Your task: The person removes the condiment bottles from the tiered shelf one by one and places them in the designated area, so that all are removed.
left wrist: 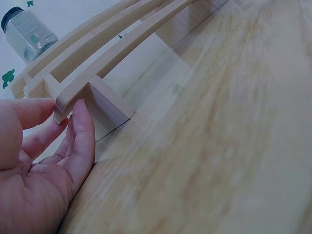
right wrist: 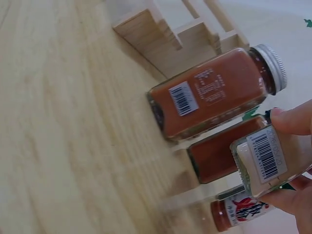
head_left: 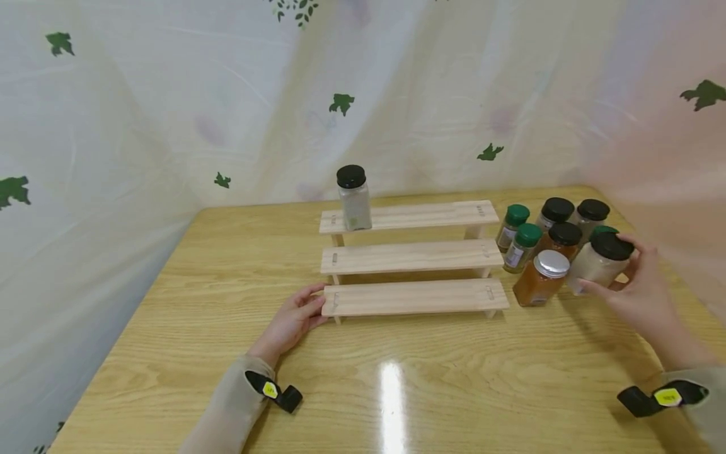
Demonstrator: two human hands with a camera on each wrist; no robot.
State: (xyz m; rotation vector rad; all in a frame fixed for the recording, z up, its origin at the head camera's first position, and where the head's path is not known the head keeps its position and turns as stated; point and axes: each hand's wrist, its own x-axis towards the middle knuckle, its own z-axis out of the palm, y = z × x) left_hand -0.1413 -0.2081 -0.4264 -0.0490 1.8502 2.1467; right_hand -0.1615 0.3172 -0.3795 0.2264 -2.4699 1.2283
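A three-step wooden rack (head_left: 414, 296) stands on the table. My left hand (head_left: 295, 318) pinches the left end of its lowest step; in the left wrist view, the thumb and fingers of the left hand (left wrist: 53, 161) meet at that board's corner. On the top step, at the left, a black-capped spice jar (head_left: 355, 202) stands upright. My right hand (head_left: 646, 290) grips another black-capped jar (head_left: 600, 265) of pale powder, tilted among the jars on the right. In the right wrist view, its barcoded base (right wrist: 265, 158) shows, raised off the table.
Beside the rack's right end stand a silver-capped jar (head_left: 541, 280) of orange-brown powder, green-capped jars (head_left: 522, 249) and several black-capped jars (head_left: 558, 211). A pale curtain (head_left: 397, 94) with green leaf shapes hangs behind the wooden table (head_left: 255, 265).
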